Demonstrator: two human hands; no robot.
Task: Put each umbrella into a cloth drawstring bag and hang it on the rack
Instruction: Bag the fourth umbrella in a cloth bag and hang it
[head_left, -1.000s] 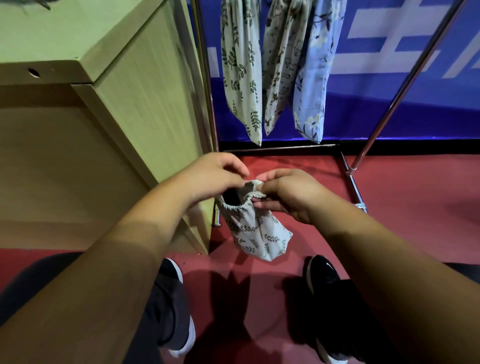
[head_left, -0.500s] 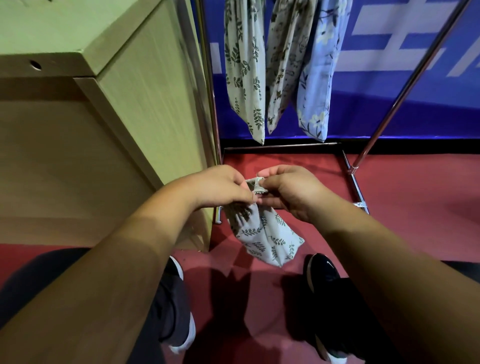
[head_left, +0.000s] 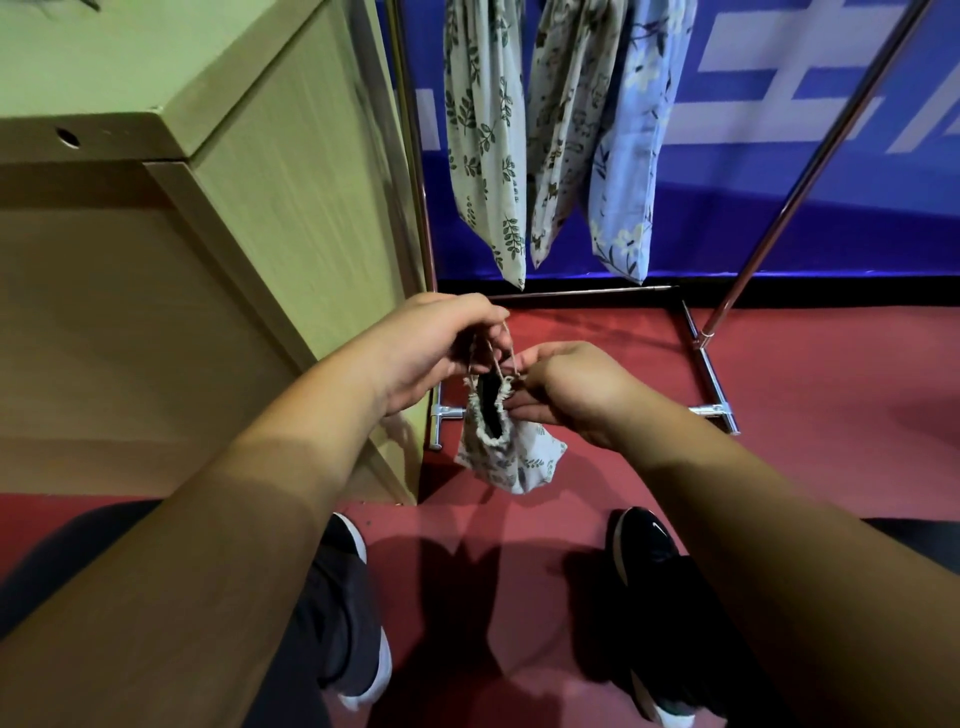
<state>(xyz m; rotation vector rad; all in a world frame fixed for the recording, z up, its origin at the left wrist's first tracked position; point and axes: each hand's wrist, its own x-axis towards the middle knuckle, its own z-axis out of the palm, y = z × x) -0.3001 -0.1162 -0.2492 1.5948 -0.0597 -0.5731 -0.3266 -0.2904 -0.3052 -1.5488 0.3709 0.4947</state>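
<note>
A pale cloth drawstring bag with a green leaf print (head_left: 519, 460) hangs between my hands above the red floor. Its gathered mouth is open, and something dark, probably an umbrella (head_left: 491, 410), shows inside. My left hand (head_left: 441, 345) pinches the drawstring cords (head_left: 496, 353) and holds them up from the mouth. My right hand (head_left: 566, 392) pinches the bag's rim on the right side. On the metal rack (head_left: 810, 161) behind hang three filled bags: a leaf-print one (head_left: 485, 156), a grey floral one (head_left: 563, 135) and a blue floral one (head_left: 631, 171).
A light wooden cabinet (head_left: 218, 208) stands close on the left, its corner near my left wrist. The rack's chrome base bars (head_left: 711, 379) lie on the red floor ahead. A blue wall banner is behind. My two dark shoes (head_left: 654, 587) are below.
My left hand has risen from the bag's mouth and drawn the cords out upward. The bag has sunk a little and its mouth now shows the dark inside.
</note>
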